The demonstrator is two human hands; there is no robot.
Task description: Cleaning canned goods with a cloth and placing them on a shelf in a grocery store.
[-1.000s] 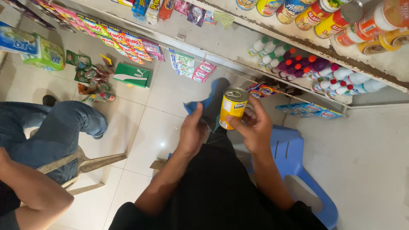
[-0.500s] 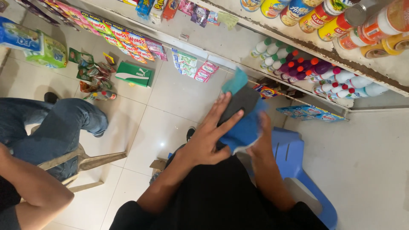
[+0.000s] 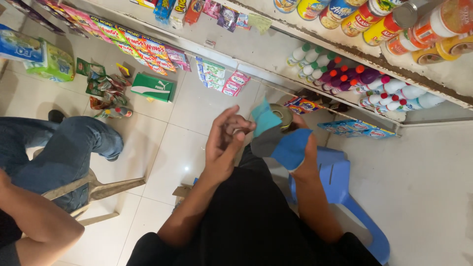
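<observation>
My right hand (image 3: 306, 165) holds a yellow can (image 3: 282, 115), tilted so that its metal top faces me. A blue cloth (image 3: 281, 140) is draped over the can and hides most of that hand. My left hand (image 3: 222, 144) hovers just left of the can with loosely curled fingers, and its fingertips reach the cloth's teal corner. Whether they pinch the cloth is unclear. Both hands are above my lap, over the white tiled floor.
A blue plastic stool (image 3: 340, 192) stands at my right. A person in jeans (image 3: 59, 152) sits on a chair at the left. Shelves ahead carry cans (image 3: 374, 22), bottles (image 3: 374, 83) and snack packets (image 3: 143, 47). A green box (image 3: 152, 87) lies on the floor.
The can was bare in both hands a second ago. The blue cloth then came over it, pressed by my left hand. That hand has now lifted off to the left, and the can top shows.
</observation>
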